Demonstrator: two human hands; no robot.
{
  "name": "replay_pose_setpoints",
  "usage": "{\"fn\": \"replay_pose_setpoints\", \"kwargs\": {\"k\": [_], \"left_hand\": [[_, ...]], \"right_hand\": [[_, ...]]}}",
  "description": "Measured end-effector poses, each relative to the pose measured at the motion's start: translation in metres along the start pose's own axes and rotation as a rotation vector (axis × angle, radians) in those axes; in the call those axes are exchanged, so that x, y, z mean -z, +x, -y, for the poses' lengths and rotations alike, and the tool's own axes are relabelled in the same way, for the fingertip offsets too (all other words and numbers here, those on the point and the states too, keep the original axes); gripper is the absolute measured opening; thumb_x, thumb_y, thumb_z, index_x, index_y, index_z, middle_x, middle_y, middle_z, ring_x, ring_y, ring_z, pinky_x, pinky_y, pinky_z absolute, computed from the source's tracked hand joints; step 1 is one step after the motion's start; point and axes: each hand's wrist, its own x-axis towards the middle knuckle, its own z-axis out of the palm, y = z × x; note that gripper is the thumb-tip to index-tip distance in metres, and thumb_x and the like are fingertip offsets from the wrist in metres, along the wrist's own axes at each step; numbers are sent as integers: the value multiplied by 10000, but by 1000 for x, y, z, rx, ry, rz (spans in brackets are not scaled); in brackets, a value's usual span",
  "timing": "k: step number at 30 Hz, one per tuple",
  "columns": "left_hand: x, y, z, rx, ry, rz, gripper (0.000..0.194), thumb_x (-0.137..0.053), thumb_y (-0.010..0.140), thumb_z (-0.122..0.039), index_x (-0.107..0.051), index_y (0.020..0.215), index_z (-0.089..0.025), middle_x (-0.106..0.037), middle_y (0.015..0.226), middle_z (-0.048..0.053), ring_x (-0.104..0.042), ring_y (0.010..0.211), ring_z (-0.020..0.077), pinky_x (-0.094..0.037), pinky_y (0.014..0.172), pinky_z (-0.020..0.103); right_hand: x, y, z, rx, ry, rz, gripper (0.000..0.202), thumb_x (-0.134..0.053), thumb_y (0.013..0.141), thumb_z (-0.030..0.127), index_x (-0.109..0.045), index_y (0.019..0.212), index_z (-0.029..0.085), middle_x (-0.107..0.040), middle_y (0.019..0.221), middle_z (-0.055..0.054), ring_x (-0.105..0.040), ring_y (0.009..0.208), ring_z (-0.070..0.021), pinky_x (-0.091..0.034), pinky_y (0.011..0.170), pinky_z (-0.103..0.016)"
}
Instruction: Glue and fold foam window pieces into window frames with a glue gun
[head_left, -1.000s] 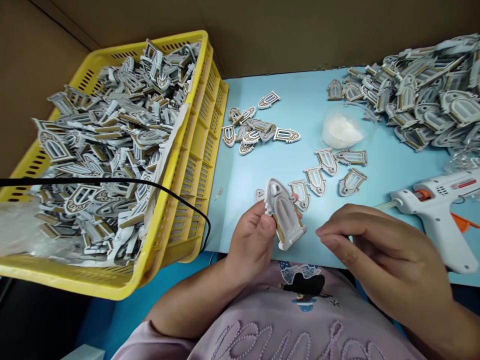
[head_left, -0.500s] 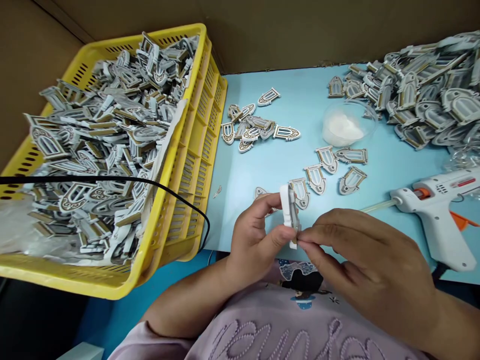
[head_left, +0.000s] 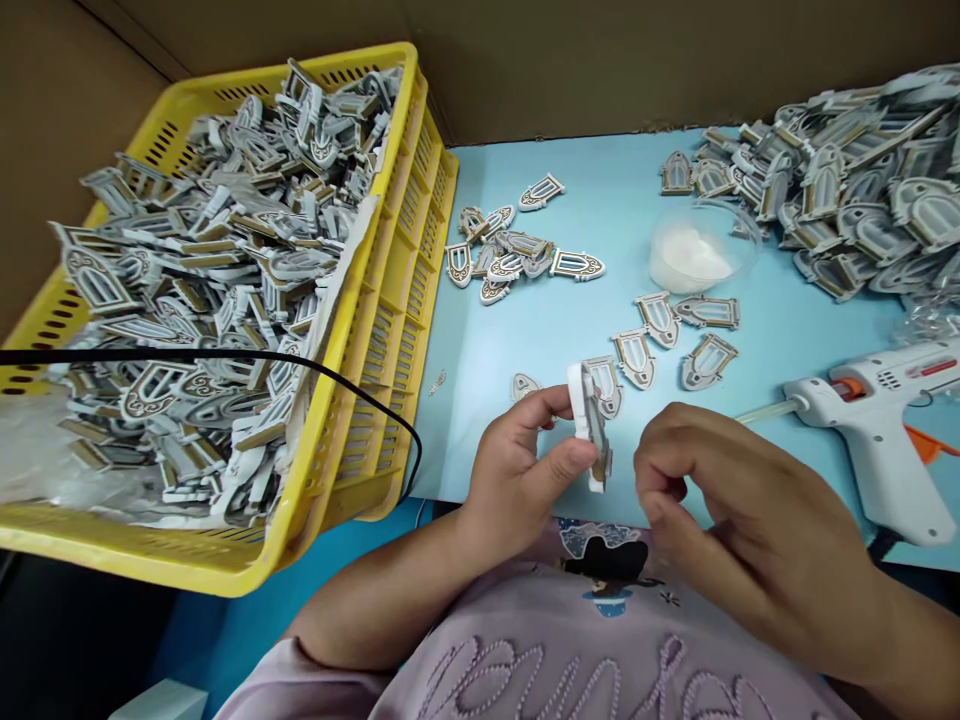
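My left hand (head_left: 517, 475) holds a small white and gold window-shaped piece (head_left: 589, 425) on edge, pinched between thumb and fingers above the table's front edge. To its right, apart from the piece, is my right hand (head_left: 742, 530), its thumb and forefinger curled together; whether something tiny sits between them I cannot make out. Just beyond the held piece lie loose grey-backed window pieces (head_left: 634, 357) on the light blue table (head_left: 517, 340). A group of pieces with gold scrollwork (head_left: 506, 265) lies farther back.
A yellow crate (head_left: 416, 210) heaped with pieces stands at left, a black cable (head_left: 352, 392) crossing it. At right are a white glue gun (head_left: 874, 430), a clear tub (head_left: 694, 255) of white material and a large pile of pieces (head_left: 862, 200).
My right hand has moved off the held piece to the right, and its fingers have curled in. The left hand still holds the piece, shifted slightly right in view.
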Motion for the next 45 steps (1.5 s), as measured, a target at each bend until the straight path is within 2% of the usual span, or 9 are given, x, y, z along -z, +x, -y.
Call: {"fn": "replay_pose_setpoints", "kwargs": {"k": [4, 8, 10, 13, 16, 23, 30, 37, 45], "left_hand": [[-3, 5, 3, 23, -176, 5, 564, -716, 772, -635, -713, 1119, -190, -724, 1059, 99, -640, 992, 258, -503, 881, 374], [-7, 14, 4, 84, -454, -1, 511, -783, 720, -582, -725, 1032, -181, -740, 981, 75, -674, 949, 241, -509, 908, 375], [-8, 19, 2, 113, -570, -23, 499, -795, 699, -565, -729, 1015, -185, -734, 933, 57, -677, 900, 219, -527, 836, 335], [-5, 27, -3, 136, -706, -2, 512, -783, 678, -574, -720, 1002, -183, -706, 871, 44, -655, 838, 192, -533, 779, 310], [-1, 32, -6, 139, -716, 61, 561, -772, 635, -611, -703, 979, -173, -673, 817, 52, -626, 805, 198, -530, 763, 325], [3, 34, -4, 53, -558, 192, 615, -746, 642, -624, -690, 1075, -190, -682, 879, 73, -639, 876, 240, -523, 759, 342], [2, 29, -1, -78, -402, 239, 556, -788, 721, -538, -709, 1158, -205, -724, 986, 75, -677, 873, 225, -540, 753, 326], [8, 28, -3, -256, 43, 157, 514, -735, 764, -600, -742, 1106, -217, -721, 964, 78, -653, 943, 246, -502, 900, 376], [-2, 25, 6, -204, -21, 127, 520, -742, 779, -567, -718, 1157, -210, -706, 993, 79, -648, 973, 242, -488, 938, 379]], "right_hand": [[17, -3, 4, -23, 56, 3, 151, -490, 912, 85, -519, 840, 215, -591, 831, -33, -600, 816, -147, -507, 617, -245], [17, -14, 6, -94, 302, -7, 175, -443, 987, 157, -507, 841, 227, -660, 1102, -91, -571, 1214, -236, -546, 904, -345], [7, -22, 1, -152, 644, 89, 146, -382, 1029, 220, -475, 918, 238, -682, 1017, -72, -627, 1108, -222, -549, 903, -391], [-12, -34, -14, -272, 985, 287, 109, -361, 1052, 275, -434, 975, 251, -581, 732, 19, -584, 711, -144, -516, 682, -305], [-22, -38, -27, -327, 796, 286, 136, -389, 1037, 257, -460, 925, 225, -485, 730, 19, -473, 656, -120, -429, 604, -259], [7, -27, -9, 29, 301, 40, 159, -456, 914, 89, -513, 824, 208, -557, 1081, -90, -604, 909, -157, -557, 714, -276], [0, -4, 5, 76, -315, -269, 108, -658, 872, 67, -688, 939, 146, -625, 800, -35, -581, 729, -106, -497, 644, -246], [1, 7, 6, 89, -394, -137, 130, -633, 895, 113, -686, 783, 155, -646, 771, -37, -579, 700, -120, -476, 642, -269], [-12, 7, -4, 87, -353, -157, 98, -605, 866, 73, -644, 791, 123, -625, 768, -57, -588, 734, -154, -482, 674, -304]]}}
